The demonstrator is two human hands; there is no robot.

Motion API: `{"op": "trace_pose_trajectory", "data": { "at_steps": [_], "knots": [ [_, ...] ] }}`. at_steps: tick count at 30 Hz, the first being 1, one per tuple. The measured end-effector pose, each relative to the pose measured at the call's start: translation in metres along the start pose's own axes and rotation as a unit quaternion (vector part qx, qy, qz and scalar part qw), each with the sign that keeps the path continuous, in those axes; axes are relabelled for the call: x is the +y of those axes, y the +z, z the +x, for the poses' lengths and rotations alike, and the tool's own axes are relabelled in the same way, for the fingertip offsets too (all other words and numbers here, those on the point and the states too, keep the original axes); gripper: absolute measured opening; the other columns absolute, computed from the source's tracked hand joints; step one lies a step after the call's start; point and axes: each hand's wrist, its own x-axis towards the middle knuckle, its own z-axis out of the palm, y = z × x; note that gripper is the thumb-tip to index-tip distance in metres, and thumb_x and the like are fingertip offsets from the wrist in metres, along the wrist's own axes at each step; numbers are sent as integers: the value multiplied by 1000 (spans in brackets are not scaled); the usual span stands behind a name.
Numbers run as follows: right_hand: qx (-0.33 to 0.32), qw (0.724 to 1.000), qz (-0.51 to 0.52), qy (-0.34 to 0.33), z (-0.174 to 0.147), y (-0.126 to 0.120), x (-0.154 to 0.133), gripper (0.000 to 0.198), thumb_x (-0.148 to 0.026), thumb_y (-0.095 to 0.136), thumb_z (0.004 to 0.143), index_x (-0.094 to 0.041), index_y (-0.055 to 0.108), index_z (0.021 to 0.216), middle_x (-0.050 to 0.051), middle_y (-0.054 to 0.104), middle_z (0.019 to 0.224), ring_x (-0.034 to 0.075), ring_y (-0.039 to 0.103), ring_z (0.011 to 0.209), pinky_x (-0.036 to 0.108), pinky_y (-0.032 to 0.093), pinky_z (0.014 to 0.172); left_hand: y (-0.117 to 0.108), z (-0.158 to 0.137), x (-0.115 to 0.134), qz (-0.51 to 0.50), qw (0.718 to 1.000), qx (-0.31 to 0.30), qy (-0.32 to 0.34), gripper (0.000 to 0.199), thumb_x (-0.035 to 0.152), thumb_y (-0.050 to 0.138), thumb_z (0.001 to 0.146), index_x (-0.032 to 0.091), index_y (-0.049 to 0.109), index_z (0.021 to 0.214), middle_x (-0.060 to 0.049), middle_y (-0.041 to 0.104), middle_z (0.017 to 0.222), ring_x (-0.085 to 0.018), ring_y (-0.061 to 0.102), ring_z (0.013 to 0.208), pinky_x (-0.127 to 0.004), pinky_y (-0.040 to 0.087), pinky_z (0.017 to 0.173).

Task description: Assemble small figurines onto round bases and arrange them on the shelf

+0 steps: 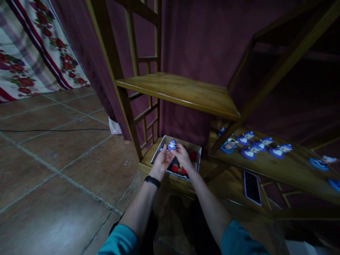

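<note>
Both my hands hold one small blue and white figurine over an open cardboard box. My left hand, with a black band at the wrist, has its fingers closed around the figurine's left side. My right hand grips it from the right. Below my hands, several red and dark items lie in the box, partly hidden by my hands and forearms. The box rests on the lowest board of a wooden shelf unit.
Several blue figurines stand on a wooden shelf to the right. A phone lies on the board below them. An upper shelf board juts out above the box. A dark cable crosses the tiled floor at left.
</note>
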Motion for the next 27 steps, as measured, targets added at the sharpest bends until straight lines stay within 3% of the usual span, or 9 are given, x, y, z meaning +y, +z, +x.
{"op": "trace_pose_trajectory", "data": {
  "at_steps": [11,17,27],
  "knots": [
    [13,999,-36,-14,6,-4,8,36,-30,61,71,-24,61,107,2,66,107,19,61,93,33,47,87,-3,-2,0,-14,999,-21,30,13,21,58,81,14,60,91,-6,66,78,-12,64,70,-25,51,71],
    [45,998,-48,7,3,-7,3,33,-35,59,74,-26,63,105,2,65,108,19,59,98,35,44,91,-3,-3,-1,7,996,-40,76,18,14,63,76,17,60,93,-4,67,83,-12,64,74,-26,52,73],
    [32,984,142,100,-5,-4,-8,31,-33,63,70,-22,65,99,5,66,106,19,61,96,36,49,85,8,-5,-5,78,977,-39,196,45,5,72,60,19,61,102,-2,65,89,-12,62,78,-26,48,76]
  ]
}}
